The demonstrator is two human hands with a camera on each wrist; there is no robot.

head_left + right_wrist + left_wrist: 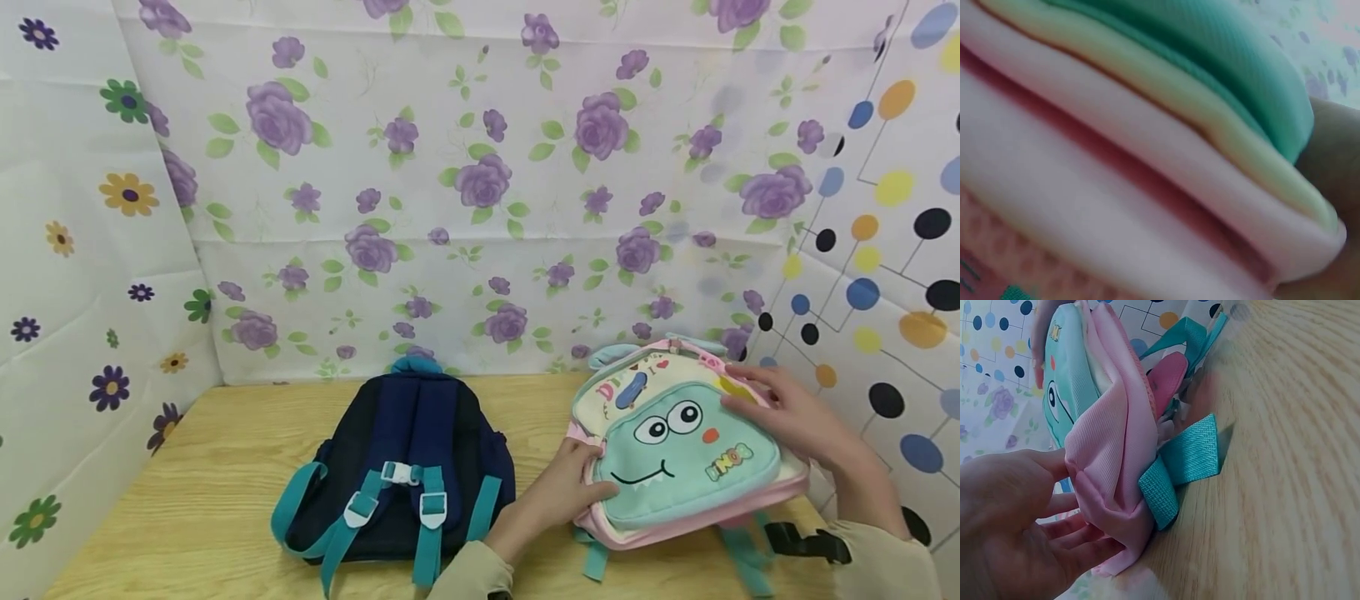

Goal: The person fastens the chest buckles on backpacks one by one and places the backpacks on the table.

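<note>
A child's backpack (678, 454) in mint, cream and pink, with a cartoon face on its front pocket, tilts on the right side of the table in the head view. My left hand (558, 492) holds its lower left side, thumb towards the front. At the upper right edge, my right hand (787, 408) grips it with the thumb on the front. In the left wrist view, pink side fabric (1113, 450) creases beside the fingers, and a teal strap (1188, 453) touches the wood. Blurred pink and mint layers (1147, 169) fill most of the right wrist view.
A navy backpack (416, 417) with teal straps and white buckles stands left of my hands, its strap side facing me. The wooden table (202, 492) meets a rose-patterned cloth (450, 275) at the back. Patterned cloths also hang left and right.
</note>
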